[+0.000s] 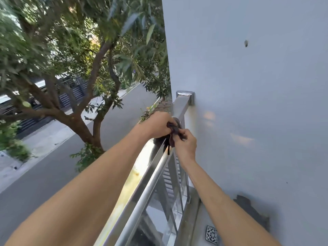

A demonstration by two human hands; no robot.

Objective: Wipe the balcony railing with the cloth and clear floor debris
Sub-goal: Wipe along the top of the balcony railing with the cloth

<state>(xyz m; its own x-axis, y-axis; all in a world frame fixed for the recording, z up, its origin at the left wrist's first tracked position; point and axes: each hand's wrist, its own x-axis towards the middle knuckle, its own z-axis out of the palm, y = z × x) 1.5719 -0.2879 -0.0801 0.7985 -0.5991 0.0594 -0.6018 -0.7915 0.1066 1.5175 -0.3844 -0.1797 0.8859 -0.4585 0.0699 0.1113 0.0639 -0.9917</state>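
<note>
The head camera looks down along a shiny metal railing (pixel 152 176) that runs away from the person to a bracket (pixel 185 97) fixed on a pale wall (pixel 257 86). Both bare forearms reach forward over the rail.

The left hand (pixel 157 126) is curled closed over the top of the rail, its fingers wrapped around a bunched part of a dark cloth (pixel 174 130). The right hand (pixel 184 142) sits just beside it on the wall side, thumb and fingers pinched together on the other end of the same cloth. The cloth is crumpled between the two hands, resting against the rail close to where it nears the wall, and a thin dark strip of it hangs down over the side of the rail.

Below the rail, slim metal bars (pixel 174 176) drop to the balcony floor (pixel 200 226), where a square patterned drain cover (pixel 212 235) sits near the wall. A dark scuffed patch (pixel 252 208) marks the wall's lower part.

Beyond the railing, a leafy tree (pixel 85 71) stands beside a grey street (pixel 46 167).
</note>
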